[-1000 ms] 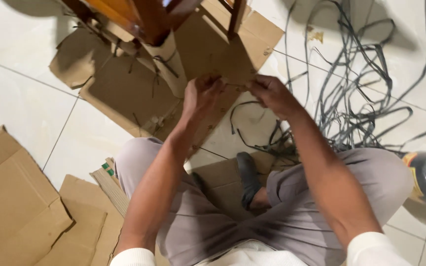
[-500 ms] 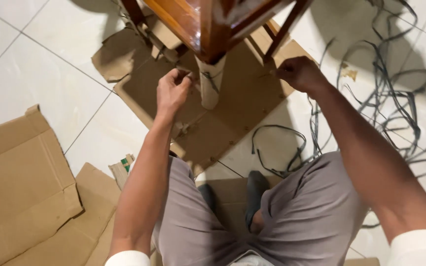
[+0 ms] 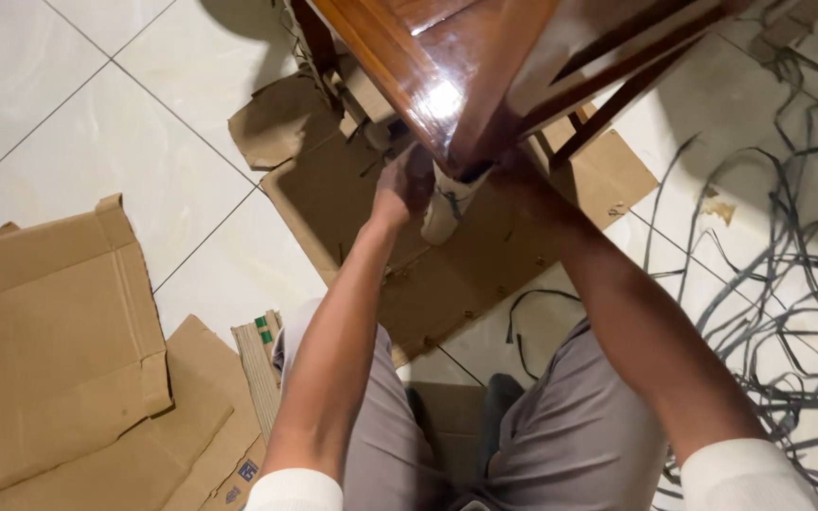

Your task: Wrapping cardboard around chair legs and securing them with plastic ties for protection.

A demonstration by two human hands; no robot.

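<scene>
My left hand (image 3: 405, 185) is up under the corner of the glossy brown wooden table (image 3: 447, 66), just beside the cardboard-wrapped table leg (image 3: 447, 203); its fingers look curled inward, but I cannot tell whether they actually grip the wrap or the dark strap around it. My right hand is out of view (the table corner hides it), so only the forearm (image 3: 617, 312) shows, reaching in beside the same leg, and I cannot tell how those fingers are set. The wrapped leg stands on a flat cardboard sheet (image 3: 485, 274) spread on the white tiled floor (image 3: 78, 104). A tangle of dark plastic strapping (image 3: 788, 284) lies on the tiles to my right. Folded cardboard pieces (image 3: 49, 331) lie to my left, well apart from the leg.
</scene>
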